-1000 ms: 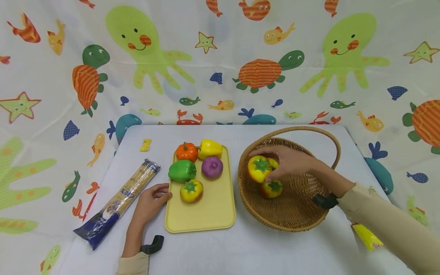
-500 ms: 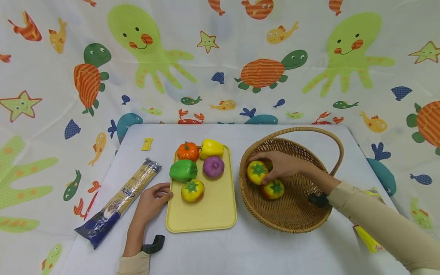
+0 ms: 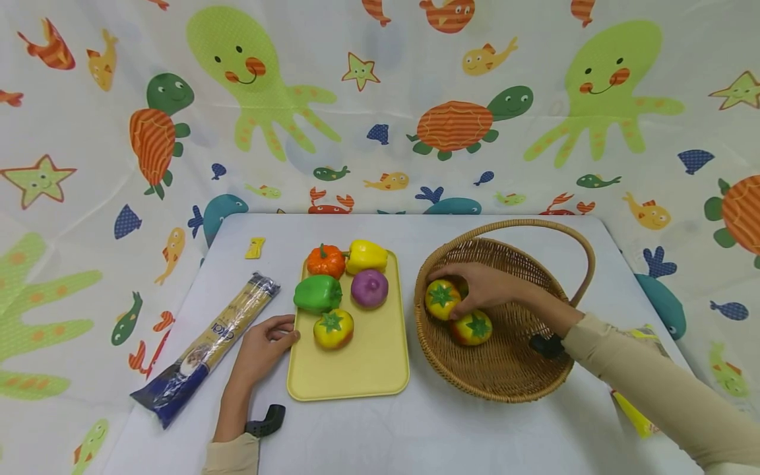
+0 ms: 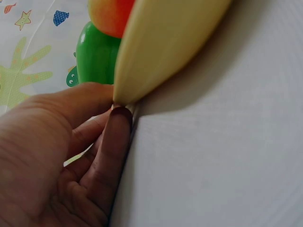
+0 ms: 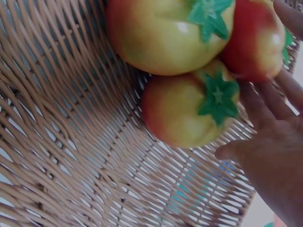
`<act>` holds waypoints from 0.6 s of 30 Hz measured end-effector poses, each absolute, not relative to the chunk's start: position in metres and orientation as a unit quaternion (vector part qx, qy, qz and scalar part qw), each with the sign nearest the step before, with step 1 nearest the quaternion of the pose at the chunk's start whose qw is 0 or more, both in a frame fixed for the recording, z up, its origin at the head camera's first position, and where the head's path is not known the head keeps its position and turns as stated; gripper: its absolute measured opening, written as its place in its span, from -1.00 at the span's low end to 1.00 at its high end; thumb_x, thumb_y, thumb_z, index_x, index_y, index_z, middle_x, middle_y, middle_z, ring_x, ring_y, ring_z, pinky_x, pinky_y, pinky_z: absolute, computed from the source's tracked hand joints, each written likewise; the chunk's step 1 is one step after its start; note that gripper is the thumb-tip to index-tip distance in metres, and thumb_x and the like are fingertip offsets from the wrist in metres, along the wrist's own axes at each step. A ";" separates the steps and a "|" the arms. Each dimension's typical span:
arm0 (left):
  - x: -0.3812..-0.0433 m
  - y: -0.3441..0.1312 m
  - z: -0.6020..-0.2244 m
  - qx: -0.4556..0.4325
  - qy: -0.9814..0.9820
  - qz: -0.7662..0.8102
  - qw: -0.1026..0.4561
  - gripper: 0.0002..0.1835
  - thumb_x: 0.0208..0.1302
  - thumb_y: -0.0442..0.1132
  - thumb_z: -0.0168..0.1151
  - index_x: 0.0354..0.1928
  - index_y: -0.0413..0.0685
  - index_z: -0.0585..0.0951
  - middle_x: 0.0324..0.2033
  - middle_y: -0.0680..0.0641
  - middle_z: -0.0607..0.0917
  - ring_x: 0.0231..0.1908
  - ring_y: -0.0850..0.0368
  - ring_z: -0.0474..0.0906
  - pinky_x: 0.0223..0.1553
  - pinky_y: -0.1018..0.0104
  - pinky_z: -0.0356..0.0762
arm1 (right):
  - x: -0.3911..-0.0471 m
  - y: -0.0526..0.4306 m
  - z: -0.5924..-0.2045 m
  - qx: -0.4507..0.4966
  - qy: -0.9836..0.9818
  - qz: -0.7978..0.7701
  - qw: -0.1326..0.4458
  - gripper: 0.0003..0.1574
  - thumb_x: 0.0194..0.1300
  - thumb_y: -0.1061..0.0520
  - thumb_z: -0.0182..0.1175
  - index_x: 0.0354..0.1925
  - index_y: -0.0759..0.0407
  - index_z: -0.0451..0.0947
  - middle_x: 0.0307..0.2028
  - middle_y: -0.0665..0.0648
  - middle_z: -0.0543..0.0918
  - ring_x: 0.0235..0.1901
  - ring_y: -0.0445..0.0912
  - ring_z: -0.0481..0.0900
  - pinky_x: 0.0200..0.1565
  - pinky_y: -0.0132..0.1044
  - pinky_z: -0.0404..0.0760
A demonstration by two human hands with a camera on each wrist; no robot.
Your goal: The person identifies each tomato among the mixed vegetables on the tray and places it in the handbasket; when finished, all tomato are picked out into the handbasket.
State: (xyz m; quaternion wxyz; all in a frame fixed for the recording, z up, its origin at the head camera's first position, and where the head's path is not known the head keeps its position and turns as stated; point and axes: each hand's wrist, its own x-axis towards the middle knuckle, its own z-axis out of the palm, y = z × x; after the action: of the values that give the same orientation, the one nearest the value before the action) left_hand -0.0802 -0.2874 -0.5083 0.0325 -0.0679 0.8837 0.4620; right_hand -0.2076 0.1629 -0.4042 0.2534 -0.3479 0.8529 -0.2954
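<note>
My right hand reaches into the wicker basket and holds a yellow-red toy tomato at its left wall, fingers behind it and thumb on the near side. Close by in the basket lies a second toy tomato. A third tomato, largely covered by the hand in the head view, shows in the right wrist view. My left hand pinches the left rim of the yellow tray. On that tray are a green bell pepper, another toy tomato, a purple onion, an orange pumpkin and a yellow pepper.
A long pack of pasta lies to the left of the tray. Behind it is a small yellow packet. A yellow bag sits right of the basket, partly under the right sleeve. The basket handle arches over its back right side.
My right hand has lowered the toy tomato into the basket and shifted it slightly left against the wall. My left hand stays at the tray rim.
</note>
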 end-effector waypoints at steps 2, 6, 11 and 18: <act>-0.080 -0.288 -0.509 -0.069 0.883 0.463 0.032 -0.55 0.29 -0.09 0.35 0.16 -0.11 0.61 -0.18 -0.05 0.68 -0.26 0.09 0.58 -0.31 0.35 0.49 | -0.208 0.164 -0.402 -0.352 0.853 -0.296 0.245 -0.07 -0.01 -0.06 0.55 0.32 -0.09 0.42 0.16 -0.02 0.50 0.07 -0.04 0.47 0.08 -0.06 0.47; -0.080 -0.288 -0.510 -0.069 0.883 0.464 0.031 -0.54 0.29 -0.08 0.36 0.17 -0.10 0.61 -0.18 -0.05 0.68 -0.26 0.09 0.59 -0.30 0.35 0.49 | -0.204 0.170 -0.391 -0.347 0.863 -0.295 0.220 -0.05 0.01 -0.18 0.54 0.33 -0.12 0.41 0.23 -0.06 0.48 0.19 -0.03 0.43 0.18 0.02 0.40; -0.081 -0.287 -0.512 -0.062 0.884 0.463 0.028 -0.55 0.28 -0.07 0.37 0.16 -0.10 0.62 -0.19 -0.04 0.69 -0.27 0.09 0.59 -0.30 0.33 0.49 | -0.183 0.178 -0.357 -0.335 0.883 -0.284 0.166 -0.11 0.12 -0.23 0.45 0.36 -0.14 0.39 0.27 -0.06 0.46 0.25 -0.03 0.38 0.19 0.10 0.36; -0.082 -0.289 -0.511 -0.058 0.889 0.454 0.026 -0.54 0.30 -0.05 0.35 0.16 -0.10 0.61 -0.18 -0.04 0.68 -0.26 0.10 0.59 -0.28 0.32 0.51 | -0.108 0.159 -0.310 -0.413 0.836 -0.350 0.087 -0.21 0.21 -0.04 0.44 0.36 -0.10 0.40 0.23 -0.12 0.51 0.20 -0.12 0.46 0.13 -0.05 0.46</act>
State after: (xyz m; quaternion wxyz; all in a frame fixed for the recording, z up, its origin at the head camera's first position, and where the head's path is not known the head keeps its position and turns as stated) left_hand -0.0815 -0.2893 -0.5112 0.0255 -0.0581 0.8887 0.4541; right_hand -0.1081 0.1592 -0.3097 0.0867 -0.4126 0.8363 -0.3504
